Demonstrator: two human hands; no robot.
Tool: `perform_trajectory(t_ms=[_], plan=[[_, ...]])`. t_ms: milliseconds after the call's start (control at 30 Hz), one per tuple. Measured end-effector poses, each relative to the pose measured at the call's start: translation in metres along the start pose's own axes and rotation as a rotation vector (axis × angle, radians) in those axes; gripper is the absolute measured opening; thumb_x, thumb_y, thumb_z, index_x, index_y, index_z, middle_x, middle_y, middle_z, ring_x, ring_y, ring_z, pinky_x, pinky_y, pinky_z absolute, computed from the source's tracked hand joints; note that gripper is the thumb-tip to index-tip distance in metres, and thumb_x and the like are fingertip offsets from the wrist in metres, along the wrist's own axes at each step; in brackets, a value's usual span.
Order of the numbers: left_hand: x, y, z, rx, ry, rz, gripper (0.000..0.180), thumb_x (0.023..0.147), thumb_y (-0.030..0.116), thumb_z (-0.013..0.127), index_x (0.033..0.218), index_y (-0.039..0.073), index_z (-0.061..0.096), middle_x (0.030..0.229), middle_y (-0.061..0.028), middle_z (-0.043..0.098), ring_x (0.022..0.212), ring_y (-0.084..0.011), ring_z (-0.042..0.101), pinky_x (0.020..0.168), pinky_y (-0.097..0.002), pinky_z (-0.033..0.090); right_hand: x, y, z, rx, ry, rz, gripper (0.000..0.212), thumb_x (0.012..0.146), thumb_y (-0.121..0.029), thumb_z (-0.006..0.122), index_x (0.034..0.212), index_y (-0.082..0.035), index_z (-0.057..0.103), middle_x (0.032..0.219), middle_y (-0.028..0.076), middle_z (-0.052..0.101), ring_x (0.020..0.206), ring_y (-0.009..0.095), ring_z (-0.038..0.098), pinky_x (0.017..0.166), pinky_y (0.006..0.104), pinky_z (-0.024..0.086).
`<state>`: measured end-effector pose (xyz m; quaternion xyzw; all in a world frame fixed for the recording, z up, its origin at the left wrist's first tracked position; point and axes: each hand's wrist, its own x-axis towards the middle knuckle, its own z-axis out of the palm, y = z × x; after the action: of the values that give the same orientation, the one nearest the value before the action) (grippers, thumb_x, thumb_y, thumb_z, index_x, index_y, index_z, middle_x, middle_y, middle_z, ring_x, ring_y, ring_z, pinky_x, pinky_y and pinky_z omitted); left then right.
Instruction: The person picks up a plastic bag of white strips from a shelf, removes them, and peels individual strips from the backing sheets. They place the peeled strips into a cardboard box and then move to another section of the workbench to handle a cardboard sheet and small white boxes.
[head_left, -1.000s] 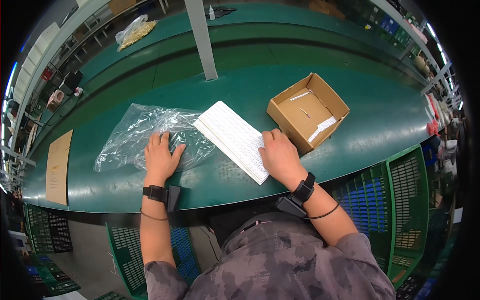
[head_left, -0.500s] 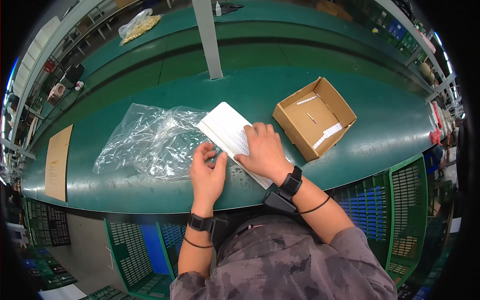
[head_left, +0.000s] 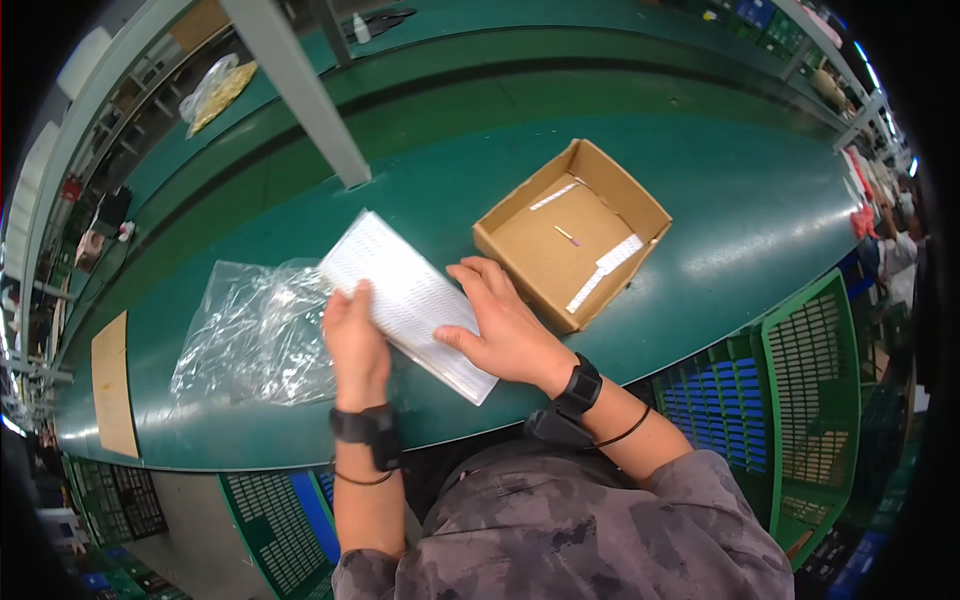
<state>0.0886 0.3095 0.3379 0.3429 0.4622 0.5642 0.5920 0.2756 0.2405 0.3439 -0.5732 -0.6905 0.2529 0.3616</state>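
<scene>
A thick stack of white printed sheets [head_left: 400, 280] lies slantwise in front of me on the green bench. My left hand [head_left: 357, 345] has its fingers closed at the stack's left edge, the fingertips partly blurred. Over the right edge reaches my right hand [head_left: 515, 335], thumb stretched across the top sheet and the other fingers apart beside the edge. Left of the stack spreads a crumpled clear plastic bag [head_left: 260, 330]. An open cardboard box [head_left: 545, 265] stands to the right, holding white printed strips [head_left: 619, 255] and a thin, small stick [head_left: 566, 236].
A flat brown cardboard piece [head_left: 115, 385] lies at the bench's left end. A grey metal post [head_left: 300, 90] rises behind the stack. Green crates [head_left: 815, 400] stand below the bench on both sides. Farther back lies a bag of yellowish pieces [head_left: 220, 95].
My left hand has come onto the stack's left edge. My right hand has slid from the sheets' top toward their right edge. The whole view has shifted and tilted.
</scene>
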Motion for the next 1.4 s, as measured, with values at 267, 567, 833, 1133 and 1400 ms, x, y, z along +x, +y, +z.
perform_trajectory(t_ms=[267, 567, 833, 1133, 1400], plan=[[-0.008, 0.074, -0.016, -0.202, -0.31, -0.083, 0.042, 0.096, 0.009, 0.051, 0.133, -0.01, 0.047, 0.125, -0.0186, 0.061, 0.111, -0.0269, 0.062, 0.098, -0.0378, 0.049, 0.024, 0.048, -0.027, 0.235, 0.201, 0.298, 0.048, 0.088, -0.008, 0.062, 0.132, 0.005, 0.047, 0.124, 0.018, 0.051, 0.105, 0.025, 0.061, 0.089, 0.0342, 0.05], [-0.014, 0.122, 0.024, 0.341, -0.551, -0.119, 0.036, 0.092, 0.011, 0.061, 0.122, -0.007, 0.058, 0.112, -0.0113, 0.067, 0.1, -0.0168, 0.064, 0.089, -0.0291, 0.049, -0.023, 0.01, -0.134, -0.427, 0.266, -0.08, 0.044, 0.075, -0.016, 0.078, 0.113, -0.001, 0.062, 0.104, 0.015, 0.064, 0.097, 0.035, 0.062, 0.085, 0.0413, 0.051], [-0.016, 0.084, 0.055, 0.666, -0.748, -0.218, 0.024, 0.096, 0.014, 0.061, 0.112, -0.003, 0.062, 0.098, -0.0049, 0.068, 0.088, -0.0092, 0.06, 0.077, -0.0256, 0.049, -0.006, 0.016, -0.11, -0.291, 0.045, 0.187, 0.035, 0.084, -0.014, 0.069, 0.114, 0.001, 0.06, 0.103, 0.02, 0.063, 0.093, 0.041, 0.061, 0.079, 0.0443, 0.05], [-0.024, 0.08, 0.066, 0.86, -0.894, -0.14, 0.018, 0.093, 0.013, 0.064, 0.104, -0.002, 0.063, 0.079, -0.0074, 0.066, 0.073, -0.0111, 0.06, 0.067, -0.0276, 0.049, 0.023, -0.01, -0.104, 0.676, -0.273, 0.206, 0.016, 0.093, -0.008, 0.063, 0.103, 0.004, 0.067, 0.088, 0.003, 0.068, 0.081, 0.007, 0.06, 0.073, 0.0235, 0.049], [-0.07, 0.059, 0.068, 1.046, -0.423, 0.882, 0.051, 0.073, 0.014, 0.083, 0.115, 0.0, 0.056, 0.11, -0.0183, 0.063, 0.094, -0.0377, 0.064, 0.08, -0.0405, 0.053, 0.003, -0.002, -0.084, 1.174, -0.203, 0.369, 0.016, 0.097, -0.012, 0.061, 0.096, 0.003, 0.068, 0.079, 0.002, 0.066, 0.069, 0.007, 0.058, 0.063, 0.0235, 0.049]])
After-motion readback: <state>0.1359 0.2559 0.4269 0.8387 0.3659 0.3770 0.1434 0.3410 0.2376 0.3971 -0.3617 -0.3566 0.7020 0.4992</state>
